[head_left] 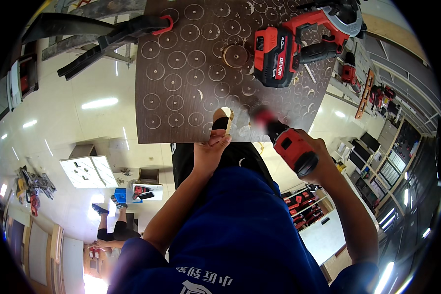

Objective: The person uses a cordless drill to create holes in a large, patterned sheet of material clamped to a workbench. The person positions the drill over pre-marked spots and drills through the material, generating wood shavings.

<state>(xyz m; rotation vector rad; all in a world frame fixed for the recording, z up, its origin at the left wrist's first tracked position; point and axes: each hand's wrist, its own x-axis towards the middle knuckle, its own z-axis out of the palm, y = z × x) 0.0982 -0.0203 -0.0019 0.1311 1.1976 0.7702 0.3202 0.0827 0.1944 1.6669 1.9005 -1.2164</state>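
Note:
A dark brown board (191, 98) marked with several cut circles lies in front of me. My left hand (209, 147) grips its near edge beside a cut-out hole (224, 113), thumb on top. My right hand (312, 158) holds a red and black power drill (286, 142), whose blurred front end meets the board just right of the hole. A loose round wooden disc (235, 55) rests on the board further away.
A second red and black battery tool (291, 46) lies on the board's far right. A black clamp with a red trigger (122, 34) grips the far left edge. Shelves with red tools (372, 93) stand to the right. Another person (112, 230) crouches at lower left.

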